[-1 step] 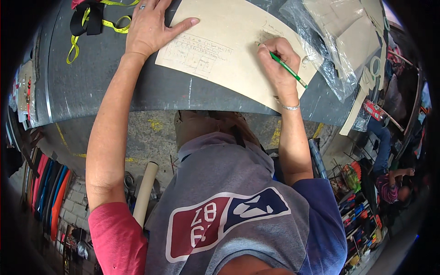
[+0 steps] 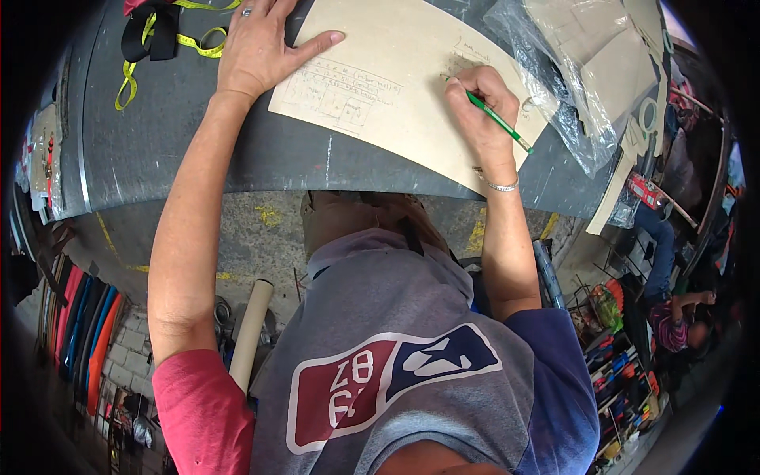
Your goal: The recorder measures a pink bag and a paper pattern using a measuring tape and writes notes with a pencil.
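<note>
A tan cardboard sheet [image 2: 412,95] with pencilled sketches and notes lies on the grey table [image 2: 158,150]. My left hand [image 2: 261,47] lies flat, fingers spread, with its thumb and fingers resting on the sheet's left end. My right hand [image 2: 479,107] grips a green pencil [image 2: 499,120]. The pencil's tip touches the sheet near its far right part. A thin bracelet sits on my right wrist.
A yellow measuring tape [image 2: 162,59] and a black strap [image 2: 150,32] lie at the table's far left. A clear plastic bag [image 2: 578,79] with cardboard pieces lies to the right. A cardboard tube [image 2: 249,332] stands on the floor below. Another person [image 2: 681,321] sits at the right.
</note>
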`<state>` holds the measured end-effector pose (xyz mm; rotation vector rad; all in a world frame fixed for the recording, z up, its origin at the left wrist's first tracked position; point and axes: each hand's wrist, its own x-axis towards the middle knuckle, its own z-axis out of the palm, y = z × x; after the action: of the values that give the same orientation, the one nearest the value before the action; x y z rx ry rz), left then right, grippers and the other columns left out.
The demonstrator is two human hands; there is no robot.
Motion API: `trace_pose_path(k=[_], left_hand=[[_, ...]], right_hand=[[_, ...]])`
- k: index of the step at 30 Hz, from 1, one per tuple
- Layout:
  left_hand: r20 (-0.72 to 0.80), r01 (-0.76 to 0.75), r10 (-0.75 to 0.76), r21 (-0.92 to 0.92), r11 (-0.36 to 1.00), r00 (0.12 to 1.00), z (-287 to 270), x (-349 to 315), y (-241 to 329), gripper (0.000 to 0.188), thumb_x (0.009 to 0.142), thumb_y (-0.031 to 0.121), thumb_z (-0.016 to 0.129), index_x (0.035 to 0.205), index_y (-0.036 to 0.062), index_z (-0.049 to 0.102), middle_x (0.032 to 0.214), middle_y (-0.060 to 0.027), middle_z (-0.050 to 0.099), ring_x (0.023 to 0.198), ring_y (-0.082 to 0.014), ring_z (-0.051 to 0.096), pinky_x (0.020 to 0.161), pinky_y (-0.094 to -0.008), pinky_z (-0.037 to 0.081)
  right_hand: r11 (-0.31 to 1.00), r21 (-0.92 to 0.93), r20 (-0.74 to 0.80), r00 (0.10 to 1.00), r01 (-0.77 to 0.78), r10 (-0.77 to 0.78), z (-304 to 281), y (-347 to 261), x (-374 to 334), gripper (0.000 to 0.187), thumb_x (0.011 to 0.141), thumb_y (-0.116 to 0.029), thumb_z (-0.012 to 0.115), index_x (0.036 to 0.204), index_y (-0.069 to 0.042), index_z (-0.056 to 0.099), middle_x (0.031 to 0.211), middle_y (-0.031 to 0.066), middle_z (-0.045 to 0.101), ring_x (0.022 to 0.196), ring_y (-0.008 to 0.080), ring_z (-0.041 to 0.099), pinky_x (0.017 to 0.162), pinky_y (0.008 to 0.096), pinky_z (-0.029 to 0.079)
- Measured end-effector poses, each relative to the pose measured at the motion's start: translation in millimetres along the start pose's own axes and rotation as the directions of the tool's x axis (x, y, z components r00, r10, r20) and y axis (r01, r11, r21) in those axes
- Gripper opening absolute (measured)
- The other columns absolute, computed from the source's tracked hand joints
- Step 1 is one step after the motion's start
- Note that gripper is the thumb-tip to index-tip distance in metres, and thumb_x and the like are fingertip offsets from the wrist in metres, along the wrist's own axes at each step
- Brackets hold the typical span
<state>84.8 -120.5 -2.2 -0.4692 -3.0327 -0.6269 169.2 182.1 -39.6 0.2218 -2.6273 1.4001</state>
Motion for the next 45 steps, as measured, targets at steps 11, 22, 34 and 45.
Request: trace_pose_path(k=[11,22,34,45], left_hand=[[0.008,0.015,-0.015,0.001,1.0,1.0,1,0,1,0.077,0.079,0.056,0.079,0.134,0.0048,0.06,0.146,-0.0209,0.052,0.139,-0.0408,0.046,0.118,-0.0517,0.035],[0.008,0.008,-0.008,0.006,1.0,1.0,2,0,2,0.078,0.079,0.055,0.08,0.135,0.0047,0.06,0.146,-0.0211,0.051,0.139,-0.0404,0.046,0.118,-0.0514,0.036],[0.002,0.001,-0.001,-0.012,1.0,1.0,2,0,-1,0.079,0.078,0.056,0.08,0.135,0.0041,0.06,0.147,-0.0208,0.051,0.139,-0.0403,0.047,0.117,-0.0515,0.036],[0.039,0.045,-0.045,0.008,0.999,0.998,-2,2,6,0.079,0.078,0.055,0.08,0.135,0.0042,0.059,0.146,-0.0203,0.051,0.139,-0.0405,0.047,0.118,-0.0516,0.036]], right_hand=[[1.0,0.001,0.012,1.0,-0.002,0.002,0,4,-1,0.014,0.085,0.004,0.071,0.079,0.0,0.059,0.083,0.0042,0.064,0.075,0.0097,0.057,0.069,0.0244,0.047],[0.999,-0.033,-0.029,0.999,0.033,-0.034,0,2,1,0.016,0.083,0.006,0.069,0.076,-0.001,0.056,0.08,0.0029,0.063,0.073,0.0079,0.055,0.067,0.0231,0.046],[1.0,-0.013,0.013,1.0,-0.016,0.016,-6,1,-2,0.015,0.086,0.005,0.068,0.077,-0.001,0.057,0.081,0.001,0.063,0.072,0.0061,0.053,0.066,0.0225,0.045],[1.0,-0.015,-0.025,1.0,0.009,-0.009,-11,5,-9,0.016,0.087,0.004,0.069,0.079,-0.001,0.057,0.081,0.0018,0.063,0.071,0.0063,0.051,0.066,0.0225,0.044]])
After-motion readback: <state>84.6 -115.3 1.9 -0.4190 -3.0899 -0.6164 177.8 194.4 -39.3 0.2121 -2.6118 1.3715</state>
